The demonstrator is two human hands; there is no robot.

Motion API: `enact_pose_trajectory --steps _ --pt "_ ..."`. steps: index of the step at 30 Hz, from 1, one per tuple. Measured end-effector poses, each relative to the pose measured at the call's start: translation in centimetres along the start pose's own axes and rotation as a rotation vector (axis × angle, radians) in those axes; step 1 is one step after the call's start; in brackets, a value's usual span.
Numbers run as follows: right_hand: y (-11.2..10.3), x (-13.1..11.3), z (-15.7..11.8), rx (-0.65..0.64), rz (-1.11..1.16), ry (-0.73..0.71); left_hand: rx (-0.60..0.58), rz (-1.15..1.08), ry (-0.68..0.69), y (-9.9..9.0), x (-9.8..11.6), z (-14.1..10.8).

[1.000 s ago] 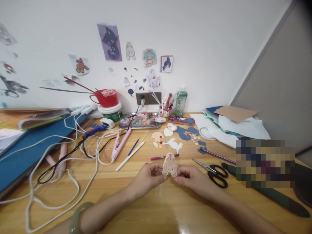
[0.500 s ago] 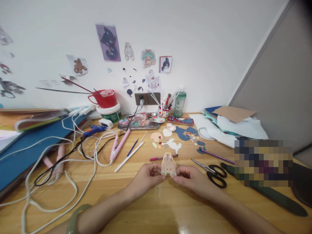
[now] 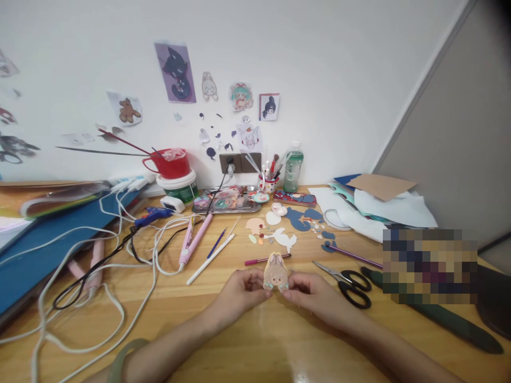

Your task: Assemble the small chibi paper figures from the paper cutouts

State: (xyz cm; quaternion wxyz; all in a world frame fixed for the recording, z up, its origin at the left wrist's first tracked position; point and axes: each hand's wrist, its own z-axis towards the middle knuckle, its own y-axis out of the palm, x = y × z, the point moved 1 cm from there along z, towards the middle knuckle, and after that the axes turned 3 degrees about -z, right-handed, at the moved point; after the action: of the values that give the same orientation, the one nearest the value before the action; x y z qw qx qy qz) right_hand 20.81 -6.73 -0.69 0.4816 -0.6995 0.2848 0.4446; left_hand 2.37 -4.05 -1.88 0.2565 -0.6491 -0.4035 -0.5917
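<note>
A small flat bunny-eared character cutout (image 3: 275, 272), tan with a yellow border, is held up above the wooden table, its face toward me. My left hand (image 3: 248, 287) pinches its left edge, thumb at the lower corner. On the opposite edge, my right hand (image 3: 307, 291) grips it the same way. Some fingers are hidden behind the cutout. Just beyond lies a magenta pen (image 3: 259, 260). Black-handled scissors (image 3: 347, 284) rest open to the right of my right hand. Blue and white cut shapes (image 3: 285, 239) are spread farther back.
Pink hair straightener (image 3: 196, 242), white pen (image 3: 211, 259) and tangled white cables (image 3: 155, 287) occupy the left. A blue glue gun (image 3: 154, 215) lies behind them. At the back stand a metal tray (image 3: 227, 209), a red cup (image 3: 171, 164) and a green bottle (image 3: 293, 167). Sheets (image 3: 383, 207) pile up right.
The camera view has shifted slightly. Both hands keep the same hold on the cutout, which has barely moved.
</note>
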Motion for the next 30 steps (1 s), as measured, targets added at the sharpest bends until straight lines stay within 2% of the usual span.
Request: enact_pose_trajectory --steps 15,30 --pt "0.09 0.28 -0.11 0.003 0.021 -0.021 -0.007 0.006 0.001 0.16 0.35 -0.07" --pt "0.06 0.38 0.01 -0.029 0.066 0.003 0.048 0.113 0.044 -0.62 0.03 0.15"
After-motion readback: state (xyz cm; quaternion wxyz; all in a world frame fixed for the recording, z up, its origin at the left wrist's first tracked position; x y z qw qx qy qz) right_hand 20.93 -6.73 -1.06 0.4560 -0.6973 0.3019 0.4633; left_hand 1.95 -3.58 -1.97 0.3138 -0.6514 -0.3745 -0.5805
